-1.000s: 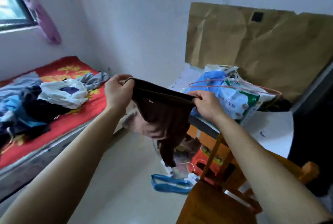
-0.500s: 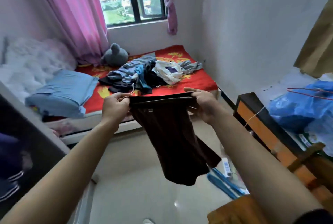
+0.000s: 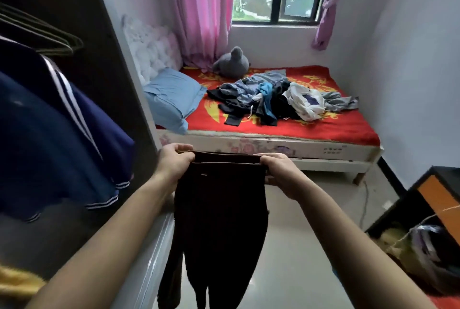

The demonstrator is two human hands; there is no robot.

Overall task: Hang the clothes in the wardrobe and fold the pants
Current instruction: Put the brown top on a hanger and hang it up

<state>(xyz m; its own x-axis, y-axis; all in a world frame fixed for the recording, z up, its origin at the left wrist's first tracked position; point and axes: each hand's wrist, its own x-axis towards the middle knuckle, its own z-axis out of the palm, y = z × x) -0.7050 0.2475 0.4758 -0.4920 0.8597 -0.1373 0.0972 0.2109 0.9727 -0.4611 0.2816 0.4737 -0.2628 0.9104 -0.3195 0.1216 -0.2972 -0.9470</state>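
Since half a second ago the view has swung left, bringing the open wardrobe into the left of the frame, and the dark pants now hang straight at centre. Their waistband lies level across the middle and their long axis runs down to the bottom edge. The left hand and right hand, held apart, each grip one end of the waistband. Bare floor lies to the right, and the bed edge crosses behind the hands.
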